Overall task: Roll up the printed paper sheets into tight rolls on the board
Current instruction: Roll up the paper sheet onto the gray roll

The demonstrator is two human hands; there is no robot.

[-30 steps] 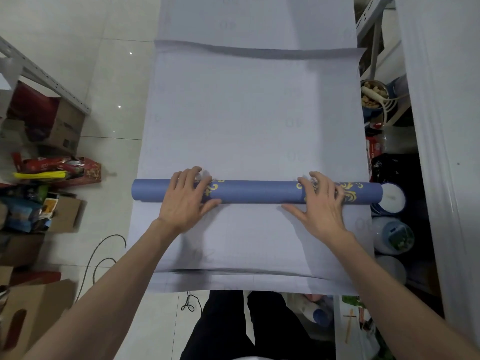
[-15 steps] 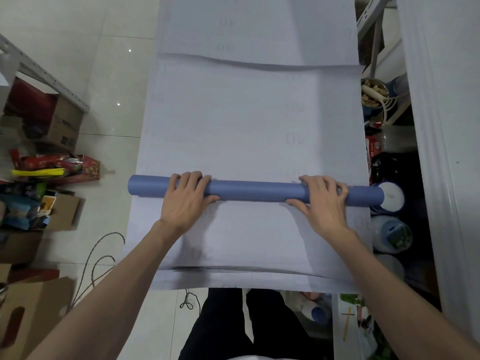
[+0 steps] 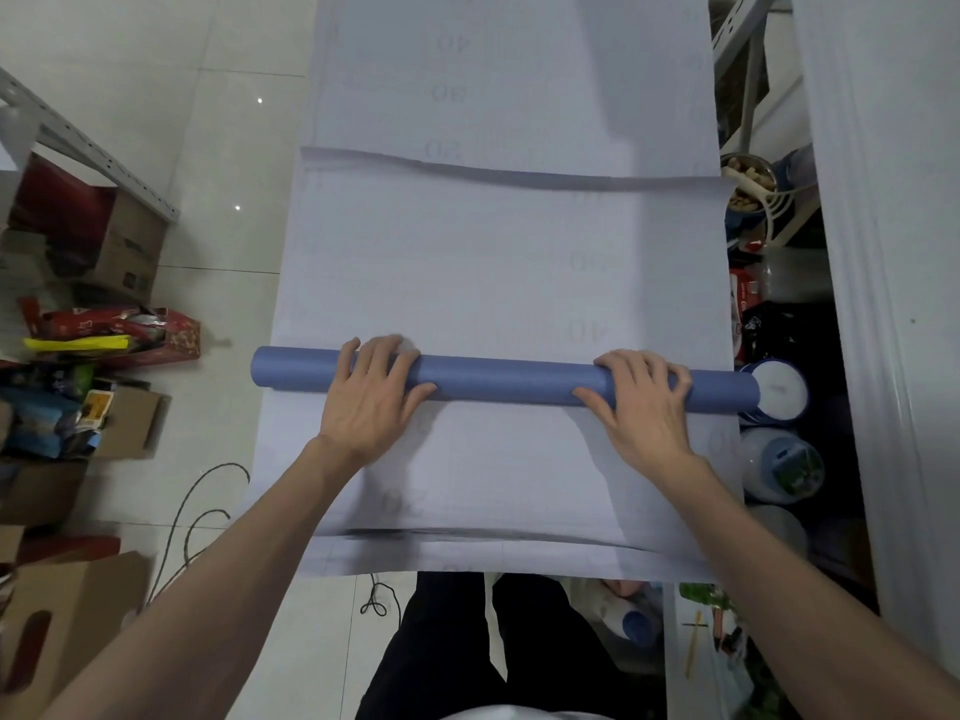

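Several cardboard boxes (image 3: pixel 130 246): they stand at the far left on the tiled floor (image 3: pixel 234 148), under a grey metal rack (image 3: pixel 88 142), with red packets (image 3: pixel 119 330) just in front of them.
Large carton (image 3: pixel 67 615): brown, with a slot handle, at the lower left corner.
Cable (image 3: pixel 192 511): dark, lying in loops on the floor between the boxes and the paper.
Blue roll (image 3: pixel 509 379): it lies crosswise on the pale sheet. Its left end sticks out past the sheet's left edge and its right end reaches the right edge.
Left hand (image 3: pixel 371 402): it grips the left part of the roll, fingers curved over the top and thumb against the near side.
Gridded sheet (image 3: pixel 493 262): pale, with faint printed numbers, it stretches away from the person beneath the roll. Its far edge overlaps a second sheet (image 3: pixel 519 70) beyond it.
Dark trousers (image 3: pixel 467 641): bottom centre, below the near edge of the paper.
Right hand (image 3: pixel 644 407): it holds the right part of the roll, fingers curled over the top and thumb stretched along the near side.
White-lidded tub (image 3: pixel 779 389): just beside the roll's right end, lower down.
Plastic jar (image 3: pixel 779 470): near the tub, closer to the person.
Metal bowl (image 3: pixel 748 184): farther back, filled with pale pieces.
White panel (image 3: pixel 883 252): upright along the right edge.
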